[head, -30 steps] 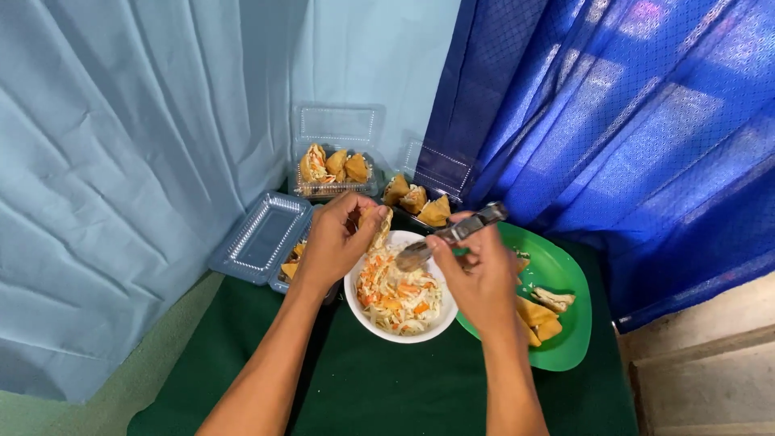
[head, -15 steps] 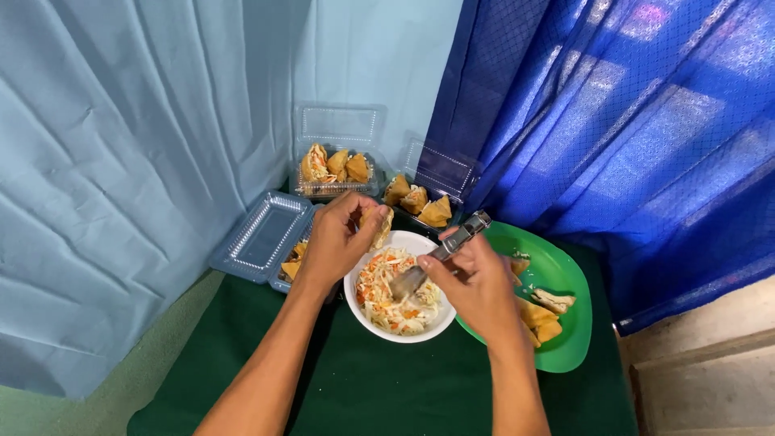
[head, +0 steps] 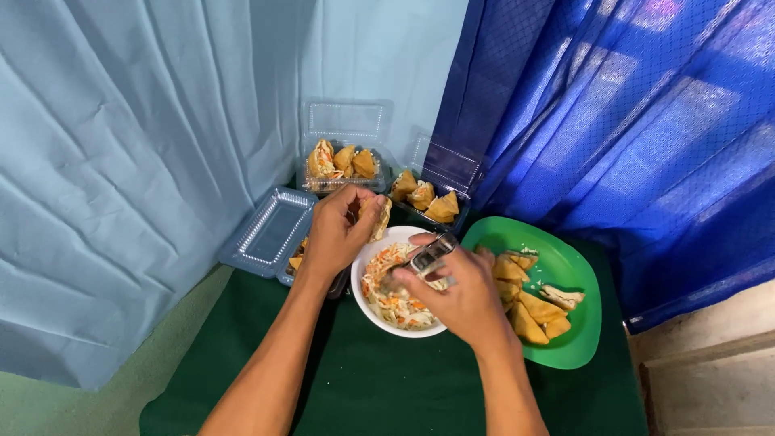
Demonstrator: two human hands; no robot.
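Head view, looking down on a small table draped in a dark green cloth [head: 387, 387], with a pale blue curtain [head: 121, 161] from nine to twelve o'clock and a deep blue curtain [head: 630, 121] from twelve to three.

At four o'clock lies a green plate [head: 583, 339] bearing cut pieces of fried tofu [head: 529, 311]. At the centre stands a white bowl [head: 361, 300] of shredded vegetable filling [head: 395, 303], orange and pale.

Three clear plastic clamshell boxes ring the bowl: one open box [head: 270, 230] at ten o'clock, its lid laid flat; one [head: 343, 165] at twelve with stuffed pieces inside; one [head: 428, 198] at one o'clock, likewise filled.

The left hand [head: 335, 234], at eleven o'clock of the bowl, is closed round a tofu pocket [head: 379, 216], held tilted over the bowl's rim. The right hand [head: 456, 295], over the bowl's three o'clock side, is clamped on a metal utensil [head: 424, 257], seemingly a spoon, whose working end dips into the filling; the tip itself is hidden.

To do this step well, judged from the layout: keep the pocket directly above the bowl so stray shreds fall back in, take modest loads, and press the filling in gently so the thin fried wall does not split.
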